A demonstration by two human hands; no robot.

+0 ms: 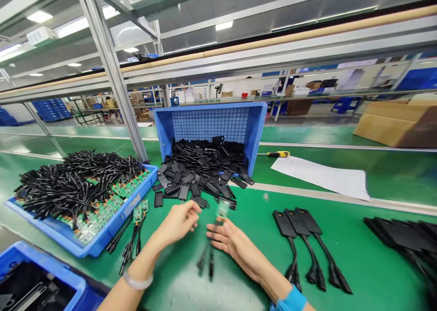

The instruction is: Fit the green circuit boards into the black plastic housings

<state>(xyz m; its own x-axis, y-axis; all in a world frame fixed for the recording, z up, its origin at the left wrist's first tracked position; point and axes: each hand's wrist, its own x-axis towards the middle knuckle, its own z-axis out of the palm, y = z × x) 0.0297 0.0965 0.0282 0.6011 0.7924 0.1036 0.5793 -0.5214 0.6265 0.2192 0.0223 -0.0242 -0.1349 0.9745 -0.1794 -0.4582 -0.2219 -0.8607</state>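
Note:
My right hand (235, 247) holds a green circuit board (223, 208) with black cables hanging below it, blurred by motion. Left of it, my left hand (180, 222) hovers over the green table with curled fingers; whether anything is in them I cannot make out. Beyond both hands a blue crate (261, 133) lies on its side, black plastic cases (205, 165) spilling from it. A blue tray (118, 220) on the left bears many boards with black cables. Beside the tray lie a few loose boards (138, 215). Three black cased units (297, 224) with cables lie to the right.
A yellow and black screwdriver (278, 154) and a white paper sheet (321, 176) lie behind, at the right. More black units (403, 238) are at the far right. A blue bin (51, 265) with black parts stands at the lower left. A metal post (112, 69) rises behind the tray.

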